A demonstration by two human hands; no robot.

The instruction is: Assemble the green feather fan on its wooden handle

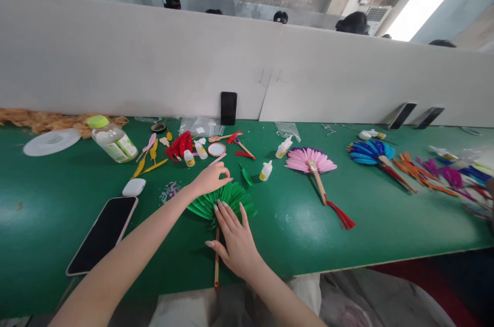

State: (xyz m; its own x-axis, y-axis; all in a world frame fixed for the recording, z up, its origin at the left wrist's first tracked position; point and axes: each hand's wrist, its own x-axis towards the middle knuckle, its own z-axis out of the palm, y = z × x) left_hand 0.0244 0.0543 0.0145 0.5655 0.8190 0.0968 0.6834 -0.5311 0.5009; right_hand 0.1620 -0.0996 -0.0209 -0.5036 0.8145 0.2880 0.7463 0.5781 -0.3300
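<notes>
First: Location of the workpiece?

Second: Green feather fan (243,196) on the green table (301,250), directly in front of the body. Lies with feathers spread away and wooden handle (216,265) toward the near edge.

First: State of the hands?

Second: Right hand (236,242) flat on the fan's middle, fingers extended, gripping nothing; hides part of the feather bases. Left hand (210,179) over the upper-left feathers, fingers curled; cannot tell whether pinching anything.

First: Items next to the fan?

Second: Just beyond, a loose green feather (246,176), with a small white bottle (266,171) to its right. Purple flakes (170,192) on the left. Farther back, a red-rimmed dish (216,149) near red feathers (180,146).

First: Obstructions on the left?

Second: Flat phone (104,234), partly covered by the left forearm. Beyond, a green-lidded jar (116,144).

First: On the right?

Second: Pink feather fan (301,160) with red tassel (342,215), apart from the right hand. Farther out, a blue feather fan (368,153) beside orange feathers (419,173).

First: At the rear?

Second: Upright phone (229,108) against a white partition (154,54), closing off the far side.
</notes>
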